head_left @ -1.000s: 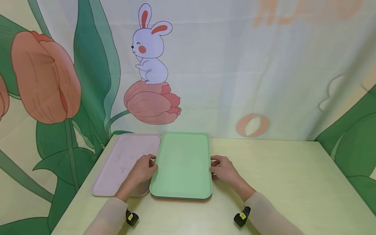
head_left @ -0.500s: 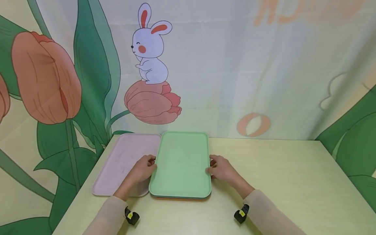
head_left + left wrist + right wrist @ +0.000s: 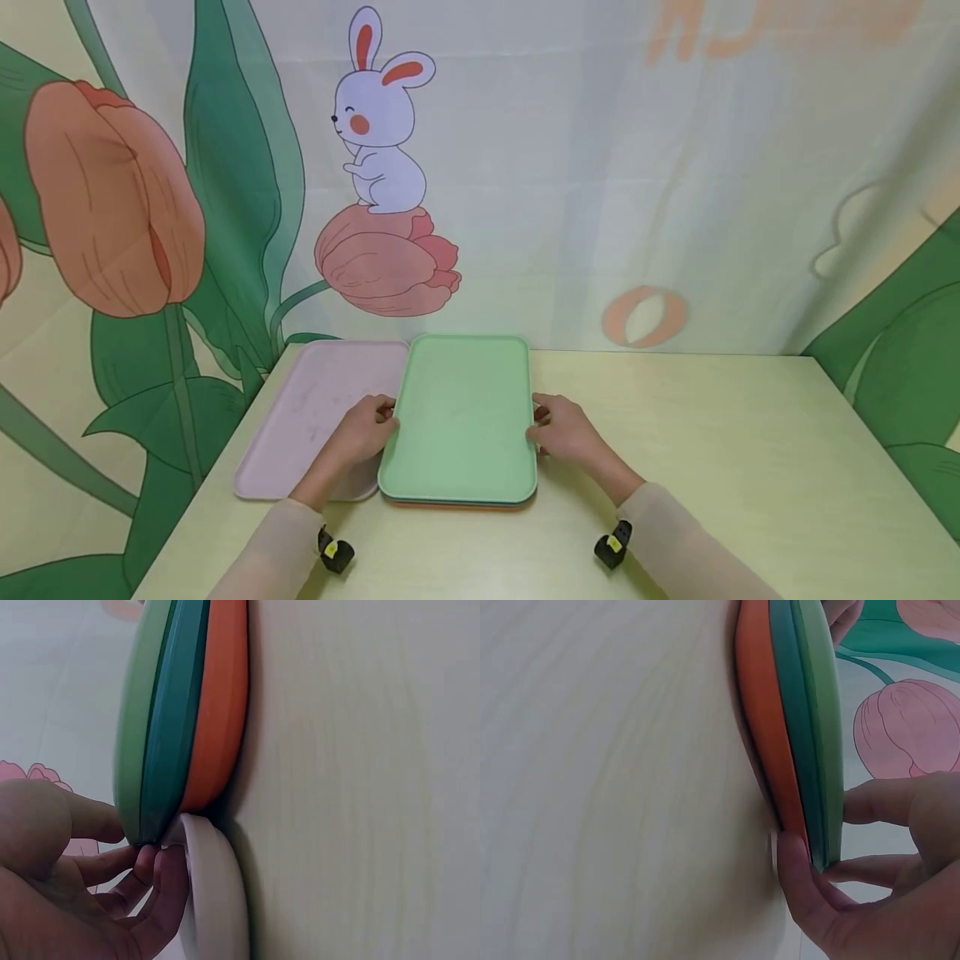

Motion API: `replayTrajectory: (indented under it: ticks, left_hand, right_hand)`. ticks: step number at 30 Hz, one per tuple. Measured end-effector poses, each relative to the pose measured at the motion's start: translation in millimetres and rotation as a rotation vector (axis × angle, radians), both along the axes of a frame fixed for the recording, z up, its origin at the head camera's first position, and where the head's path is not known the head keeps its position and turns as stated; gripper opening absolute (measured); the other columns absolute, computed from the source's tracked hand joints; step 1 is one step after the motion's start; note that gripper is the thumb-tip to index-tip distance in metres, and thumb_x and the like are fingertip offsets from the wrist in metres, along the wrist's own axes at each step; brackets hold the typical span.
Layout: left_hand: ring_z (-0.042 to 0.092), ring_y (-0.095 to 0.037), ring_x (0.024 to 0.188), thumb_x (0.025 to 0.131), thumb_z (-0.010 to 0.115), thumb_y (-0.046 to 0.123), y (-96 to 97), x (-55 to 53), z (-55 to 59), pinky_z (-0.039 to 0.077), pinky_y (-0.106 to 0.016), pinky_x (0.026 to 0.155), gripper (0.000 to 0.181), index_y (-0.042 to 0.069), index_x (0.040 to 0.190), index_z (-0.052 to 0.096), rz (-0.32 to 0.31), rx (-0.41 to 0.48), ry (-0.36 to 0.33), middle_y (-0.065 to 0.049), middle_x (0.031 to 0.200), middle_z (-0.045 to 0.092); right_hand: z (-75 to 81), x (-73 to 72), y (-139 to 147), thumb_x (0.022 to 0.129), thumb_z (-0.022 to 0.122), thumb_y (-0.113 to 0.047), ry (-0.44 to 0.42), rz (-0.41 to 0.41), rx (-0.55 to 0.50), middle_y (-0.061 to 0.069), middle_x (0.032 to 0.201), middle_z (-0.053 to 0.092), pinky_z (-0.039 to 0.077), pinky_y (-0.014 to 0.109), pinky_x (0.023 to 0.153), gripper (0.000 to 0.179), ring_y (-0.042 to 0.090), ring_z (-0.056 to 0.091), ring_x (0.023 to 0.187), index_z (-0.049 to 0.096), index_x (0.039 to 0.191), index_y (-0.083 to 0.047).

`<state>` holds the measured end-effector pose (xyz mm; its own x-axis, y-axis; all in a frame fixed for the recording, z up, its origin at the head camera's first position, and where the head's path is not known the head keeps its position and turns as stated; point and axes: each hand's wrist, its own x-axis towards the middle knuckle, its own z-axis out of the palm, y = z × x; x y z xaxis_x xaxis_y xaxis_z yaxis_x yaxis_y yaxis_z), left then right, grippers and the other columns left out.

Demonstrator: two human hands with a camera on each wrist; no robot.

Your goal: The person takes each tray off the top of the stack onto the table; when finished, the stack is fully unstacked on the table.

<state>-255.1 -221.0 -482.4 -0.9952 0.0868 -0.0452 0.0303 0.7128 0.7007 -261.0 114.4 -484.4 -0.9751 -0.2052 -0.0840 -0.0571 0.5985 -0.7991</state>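
A light green tray [image 3: 468, 417] tops a stack, with a teal tray [image 3: 176, 727] under it and an orange tray [image 3: 220, 705] lowest, against the table. My left hand [image 3: 367, 429] grips the green tray's left edge, thumb on its rim and fingertips at the edge below; some reach down beside the pale purple tray. Across the stack, my right hand [image 3: 566, 429] pinches the right edge. Its thumb lies on the green rim, and in the right wrist view one finger [image 3: 795, 870] reaches down to the orange tray.
The pale purple tray [image 3: 330, 400] lies flat on the table [image 3: 720, 450], left of the stack and close against it. Behind the table's far edge hangs a cloth [image 3: 525, 167] printed with a rabbit and tulips.
My right thumb has come from beside the green tray's edge onto its rim. The stack has shifted very slightly left in view; the left hand keeps nearly the same place.
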Motion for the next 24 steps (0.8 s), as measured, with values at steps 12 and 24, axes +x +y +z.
replayTrajectory:
  ticks: [12,24]
  left_hand:
    - [0.065,-0.033,0.107,0.102,0.061,0.008,-3.8,0.4,1.8,0.056,-0.046,0.089,0.04,-0.013,0.136,0.06,-0.049,0.004,0.022,-0.019,0.114,0.061]
    - [0.064,-0.033,0.108,0.104,0.06,0.007,-1.0,4.2,7.6,0.056,-0.047,0.09,0.041,-0.014,0.139,0.057,-0.021,0.018,-0.007,-0.019,0.115,0.06]
  right_hand:
    - [18.4,7.4,-4,0.1,0.062,0.001,-0.097,-0.06,-0.243,0.015,0.095,0.063,0.065,0.043,0.067,0.059,0.023,0.068,0.071,0.044,0.156,0.007]
    - [17.3,-0.4,4,0.1,0.065,0.0,-0.264,-0.113,-0.425,0.016,0.099,0.069,0.062,0.033,0.063,0.028,0.019,0.07,0.074,0.064,0.126,0.01]
